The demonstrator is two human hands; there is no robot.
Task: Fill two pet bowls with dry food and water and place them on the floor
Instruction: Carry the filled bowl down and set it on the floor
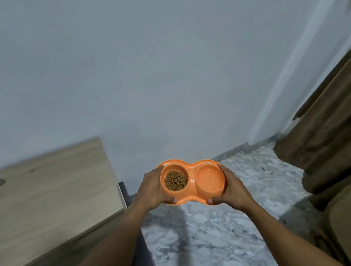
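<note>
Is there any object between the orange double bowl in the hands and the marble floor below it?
Nothing visible does. The orange plastic double pet bowl, held by the left hand and right hand, hangs over bare grey marble floor.

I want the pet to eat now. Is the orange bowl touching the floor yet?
Apart. The head view shows both hands, left hand and right hand, holding the orange bowl in the air above the floor.

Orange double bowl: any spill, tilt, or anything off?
Nothing stands out. The orange plastic double pet bowl is held roughly level by the left hand and right hand above the grey marbled floor. Brown kibble sits in its left well; no spill visible.
</note>
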